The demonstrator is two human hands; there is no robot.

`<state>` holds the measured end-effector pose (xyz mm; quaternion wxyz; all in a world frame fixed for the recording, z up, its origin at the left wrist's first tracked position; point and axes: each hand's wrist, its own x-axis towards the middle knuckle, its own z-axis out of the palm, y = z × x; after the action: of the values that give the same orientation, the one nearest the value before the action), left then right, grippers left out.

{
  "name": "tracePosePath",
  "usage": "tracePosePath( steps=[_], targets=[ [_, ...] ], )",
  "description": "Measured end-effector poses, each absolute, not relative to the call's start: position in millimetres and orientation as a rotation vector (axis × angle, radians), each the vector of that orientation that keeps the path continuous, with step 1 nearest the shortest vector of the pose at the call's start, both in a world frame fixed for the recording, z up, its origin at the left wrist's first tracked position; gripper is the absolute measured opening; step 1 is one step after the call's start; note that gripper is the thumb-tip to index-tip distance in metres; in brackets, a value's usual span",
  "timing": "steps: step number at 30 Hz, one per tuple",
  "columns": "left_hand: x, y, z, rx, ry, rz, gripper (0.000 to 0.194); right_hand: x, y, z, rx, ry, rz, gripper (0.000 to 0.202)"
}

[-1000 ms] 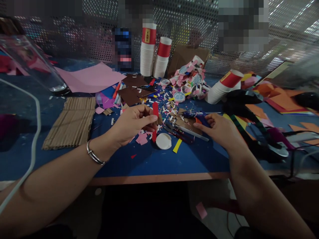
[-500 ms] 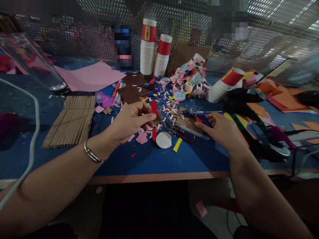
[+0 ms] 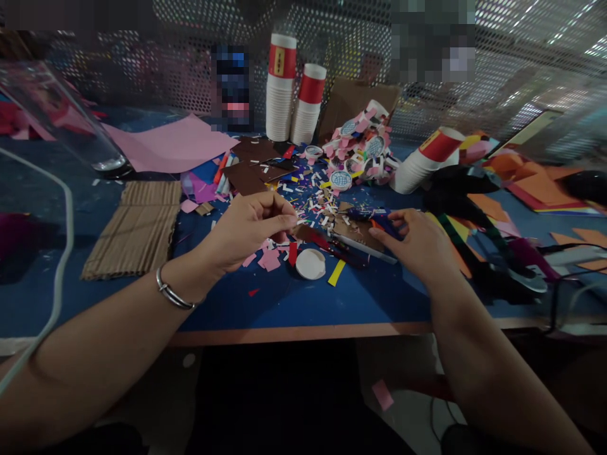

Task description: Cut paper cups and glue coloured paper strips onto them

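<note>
My left hand pinches a small strip between thumb and fingers. The strip has a brown part and a red end, which points right and down over the table. My right hand is wrapped round a blue glue gun with an orange trigger; part of its handle is hidden by the fingers. Below and between my hands lie a white paper disc, a red strip and a yellow strip. Dark scissors partly show beside a pale, narrow stick-like thing.
Corrugated cardboard and pink paper lie left. Paper cup stacks stand at the back; another stack leans at right. Decorated cup pieces are heaped near scraps. A white cable runs at left.
The red strip in my left hand has turned from upright to pointing right and down. My right hand keeps its hold on the glue gun, almost unmoved.
</note>
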<state>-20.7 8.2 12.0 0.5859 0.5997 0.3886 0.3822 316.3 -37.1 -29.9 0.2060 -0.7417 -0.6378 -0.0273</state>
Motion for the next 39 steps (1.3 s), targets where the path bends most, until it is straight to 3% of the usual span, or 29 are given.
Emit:
tracePosePath(
  steps=[11,19,28,39],
  targets=[
    [-21.4,8.2,1.6,2.206,1.022,0.83,0.012,310.7,-41.3,-26.0,-2.045,-1.737,-0.081,0.045],
    [-19.3,7.0,0.5,2.249,1.009,0.84,0.013,251.7,-54.6,-8.9,-1.56,-2.245,0.009,0.02],
    [-18.9,7.0,-0.1,2.186,0.992,0.831,0.011,228.5,-49.8,-20.1,-1.618,-2.341,-0.089,0.015],
    [-14.0,11.0,-7.8,2.14,0.992,0.789,0.015,226.8,-47.8,-21.9,-1.596,-2.238,0.098,0.007]
  ],
)
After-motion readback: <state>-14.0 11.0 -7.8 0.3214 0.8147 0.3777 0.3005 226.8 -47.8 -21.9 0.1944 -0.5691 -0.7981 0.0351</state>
